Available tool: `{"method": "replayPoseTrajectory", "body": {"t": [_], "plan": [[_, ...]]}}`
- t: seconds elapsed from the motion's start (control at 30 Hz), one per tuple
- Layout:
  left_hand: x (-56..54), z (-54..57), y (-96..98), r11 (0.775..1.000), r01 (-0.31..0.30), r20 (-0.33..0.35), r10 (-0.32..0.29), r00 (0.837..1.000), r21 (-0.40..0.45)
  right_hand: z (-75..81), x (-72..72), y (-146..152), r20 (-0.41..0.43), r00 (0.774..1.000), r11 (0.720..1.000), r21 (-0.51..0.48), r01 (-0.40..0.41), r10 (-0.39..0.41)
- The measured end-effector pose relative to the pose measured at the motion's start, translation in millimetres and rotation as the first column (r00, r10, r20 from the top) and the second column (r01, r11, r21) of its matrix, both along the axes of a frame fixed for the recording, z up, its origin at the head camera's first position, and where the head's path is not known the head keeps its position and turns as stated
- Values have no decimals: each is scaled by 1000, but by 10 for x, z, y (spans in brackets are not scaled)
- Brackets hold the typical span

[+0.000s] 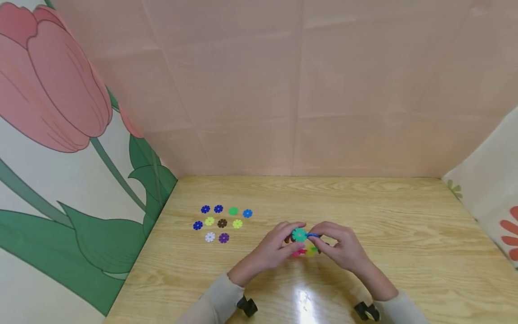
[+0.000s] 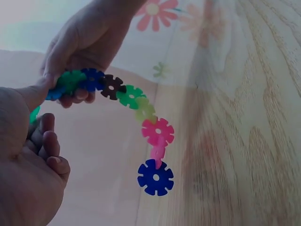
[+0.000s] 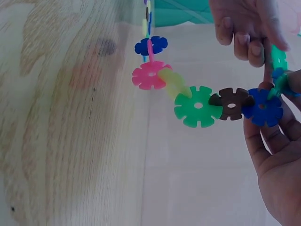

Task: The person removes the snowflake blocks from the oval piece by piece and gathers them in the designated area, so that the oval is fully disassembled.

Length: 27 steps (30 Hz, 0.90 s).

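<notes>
A chain of interlocking snowflake discs hangs between my hands. My left hand [image 1: 270,249] holds a teal-green snowflake disc [image 1: 299,234] at one end. Edge-on beside it is a blue disc [image 1: 313,235], pinched between thumb and fingertips of my right hand [image 1: 344,247]. In the left wrist view the chain droops past a brown disc [image 2: 112,87], a green disc [image 2: 131,96], a yellow disc [image 2: 145,110] and a pink disc [image 2: 158,132]. Its lower end is a dark blue disc [image 2: 155,177]. Fingers partly hide the held joint.
Loose snowflake discs lie in rough rows on the wooden table [image 1: 404,216], left of my hands. Among them are a white disc [image 1: 210,237], a purple disc [image 1: 224,238] and a brown disc [image 1: 222,223]. A pink cloth wall [image 1: 243,90] rises behind the table.
</notes>
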<state>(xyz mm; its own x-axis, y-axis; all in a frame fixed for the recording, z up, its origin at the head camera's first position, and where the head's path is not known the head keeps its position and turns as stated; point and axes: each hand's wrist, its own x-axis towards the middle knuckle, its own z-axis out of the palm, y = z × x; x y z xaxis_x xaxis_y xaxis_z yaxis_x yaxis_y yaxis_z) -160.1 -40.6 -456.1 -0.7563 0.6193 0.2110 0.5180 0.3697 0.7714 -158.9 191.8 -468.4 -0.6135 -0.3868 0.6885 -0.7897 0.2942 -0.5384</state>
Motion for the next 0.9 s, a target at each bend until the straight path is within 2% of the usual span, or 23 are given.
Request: {"method": "replayPoseTrajectory", "body": {"t": [0.17, 0.4, 0.7, 0.9], "plan": [[4, -21, 9, 996, -55, -29, 57, 998, 67, 13, 4, -6, 3, 1000, 1000, 2, -4, 4], [27, -46, 44, 973, -140, 6, 142, 990, 182, 24, 9, -4, 17, 1000, 1000, 2, 5, -5], [54, -60, 42, 960, -171, 25, 170, 985, 221, 33, 13, -5, 41, 999, 1000, 8, 10, -11], [53, -54, 18, 962, -176, 24, 175, 984, 208, 12, 6, -6, 47, 999, 1000, 3, -1, 1]]}}
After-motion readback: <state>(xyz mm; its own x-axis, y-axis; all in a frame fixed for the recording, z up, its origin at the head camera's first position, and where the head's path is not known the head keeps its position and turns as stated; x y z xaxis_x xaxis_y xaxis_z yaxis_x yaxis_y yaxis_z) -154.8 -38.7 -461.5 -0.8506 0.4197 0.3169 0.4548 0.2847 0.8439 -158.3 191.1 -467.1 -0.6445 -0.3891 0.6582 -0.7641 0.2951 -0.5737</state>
